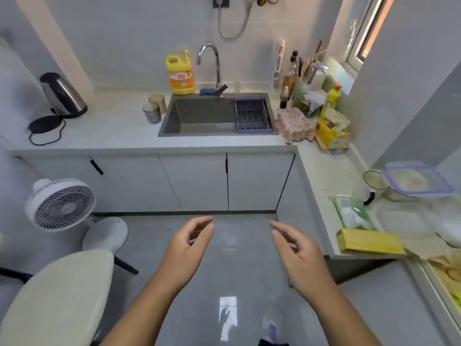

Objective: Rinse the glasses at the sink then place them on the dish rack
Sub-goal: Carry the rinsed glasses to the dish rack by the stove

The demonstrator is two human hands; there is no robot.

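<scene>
Two glasses stand on the white counter just left of the sink: one nearer (152, 113), one behind it (158, 102). The grey sink (199, 116) is set in the counter under a chrome tap (212, 63). A blue-framed wire dish rack (252, 116) sits in the sink's right part with nothing on it. My left hand (187, 250) and my right hand (296, 253) hover over the floor well in front of the cabinets, far from the glasses. Both hold nothing, fingers loosely curled and apart.
A yellow detergent jug (180, 73) and a blue sponge (207, 91) stand behind the sink. A kettle (62, 96) is at the counter's left. Bottles, a floral cloth (294, 124) and boxes crowd the right corner. A fan (61, 204) and a chair (57, 295) stand on the floor to the left.
</scene>
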